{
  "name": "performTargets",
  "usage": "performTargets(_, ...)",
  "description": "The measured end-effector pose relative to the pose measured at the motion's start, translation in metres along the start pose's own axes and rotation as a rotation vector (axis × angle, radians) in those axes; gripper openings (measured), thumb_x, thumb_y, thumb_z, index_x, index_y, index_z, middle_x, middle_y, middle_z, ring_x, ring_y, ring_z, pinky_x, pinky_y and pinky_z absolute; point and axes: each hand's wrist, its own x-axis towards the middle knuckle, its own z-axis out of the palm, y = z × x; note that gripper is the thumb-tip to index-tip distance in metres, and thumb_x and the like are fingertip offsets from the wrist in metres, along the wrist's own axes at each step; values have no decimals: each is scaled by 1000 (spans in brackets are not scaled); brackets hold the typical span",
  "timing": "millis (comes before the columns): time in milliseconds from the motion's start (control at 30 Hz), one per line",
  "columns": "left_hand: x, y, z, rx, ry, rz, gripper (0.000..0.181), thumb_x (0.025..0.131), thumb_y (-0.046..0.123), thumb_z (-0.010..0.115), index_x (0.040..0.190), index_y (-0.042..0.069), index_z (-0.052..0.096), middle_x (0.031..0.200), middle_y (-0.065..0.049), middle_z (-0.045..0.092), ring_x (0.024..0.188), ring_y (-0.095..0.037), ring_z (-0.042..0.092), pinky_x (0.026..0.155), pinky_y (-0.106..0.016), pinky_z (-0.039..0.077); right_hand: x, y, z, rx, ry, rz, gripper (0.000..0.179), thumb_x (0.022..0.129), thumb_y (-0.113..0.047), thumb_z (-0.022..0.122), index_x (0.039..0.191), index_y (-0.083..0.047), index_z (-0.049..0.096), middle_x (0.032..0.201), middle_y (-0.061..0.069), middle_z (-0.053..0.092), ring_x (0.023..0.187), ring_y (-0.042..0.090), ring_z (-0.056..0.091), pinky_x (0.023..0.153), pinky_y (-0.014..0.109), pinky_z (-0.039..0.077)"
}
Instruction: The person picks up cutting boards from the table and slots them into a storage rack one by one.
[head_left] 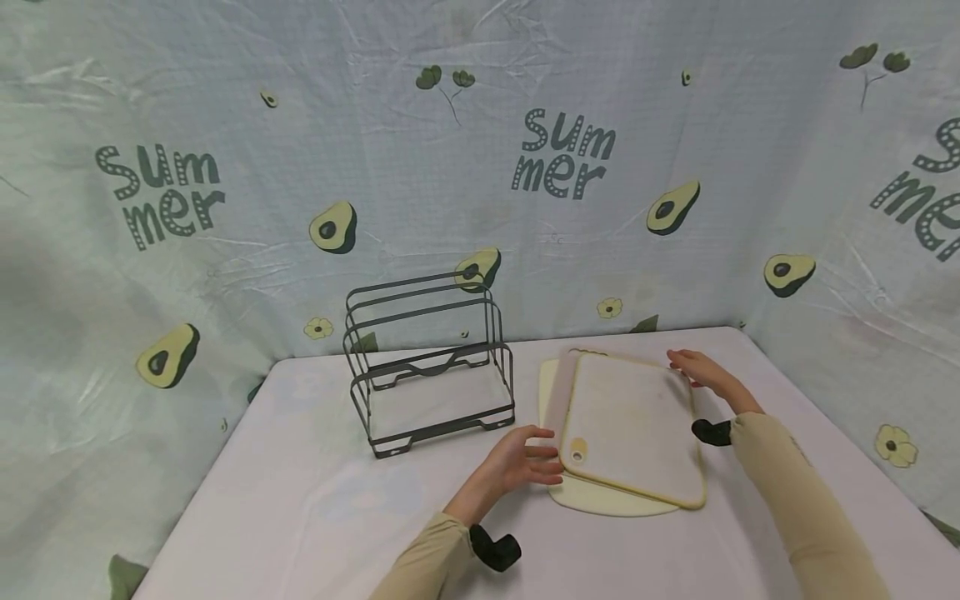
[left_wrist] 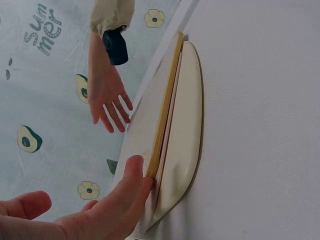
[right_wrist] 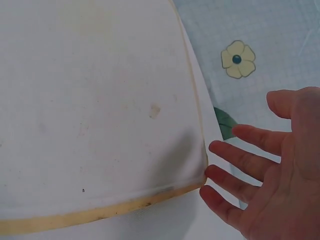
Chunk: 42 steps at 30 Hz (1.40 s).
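Observation:
A white cutting board with a yellow edge lies on top of a small stack at the table's right. Beneath it show a pinkish board and a cream board with a rounded end. My left hand is at the stack's left edge, fingers loosely extended, fingertips right at the top board's rim in the left wrist view. Spread around the far right corner of the top board is my right hand; in the right wrist view its straight fingertips are right at that corner.
A black wire rack with several upright loops stands left of the boards on the white-covered table. Behind it hangs a printed cloth with avocados and lettering, which also closes off both sides.

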Motion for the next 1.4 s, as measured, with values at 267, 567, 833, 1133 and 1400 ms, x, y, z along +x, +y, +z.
performTargets(267, -1, 0, 0, -50, -7, -35, 47, 88, 18, 34, 128, -6, 34, 134, -38, 26, 114, -54, 39, 92, -61, 33, 6, 10, -2, 46, 0, 2, 72, 95, -46, 13, 135, 14, 16, 136, 37, 22, 124, 52, 20, 94, 57, 32)
performTargets(567, -4, -2, 2, -231, 7, -39, 43, 85, 11, 32, 122, -10, 29, 135, -41, 17, 114, -64, 27, 95, -63, 26, 6, 23, -7, 194, -36, 35, 79, 92, -54, 10, 138, 10, 10, 141, 34, 13, 126, 49, 25, 98, 50, 35)
performTargets(833, -4, -2, 3, -225, 50, -25, 36, 84, 12, 31, 114, -8, 33, 135, -39, 16, 114, -64, 26, 95, -65, 25, -6, 27, -11, 342, -101, 60, 85, 89, -60, 13, 139, 9, 6, 143, 33, 5, 129, 48, 18, 100, 48, 34)
performTargets(1133, -7, -1, -1, -66, 129, 3, 31, 82, 13, 35, 106, -7, 39, 127, -40, 28, 107, -64, 35, 88, -66, 31, -17, 32, -6, 389, -126, 138, 80, 91, -55, 18, 136, 11, 16, 134, 32, 20, 90, 13, 49, 78, 26, 47)
performTargets(1400, -11, 3, -3, -52, 157, 23, 29, 79, 9, 37, 102, -8, 36, 123, -41, 28, 103, -64, 37, 88, -64, 33, -27, 33, -2, 343, -136, 168, 82, 91, -56, 17, 135, 13, 19, 124, 28, 32, 83, 14, 51, 74, 27, 47)
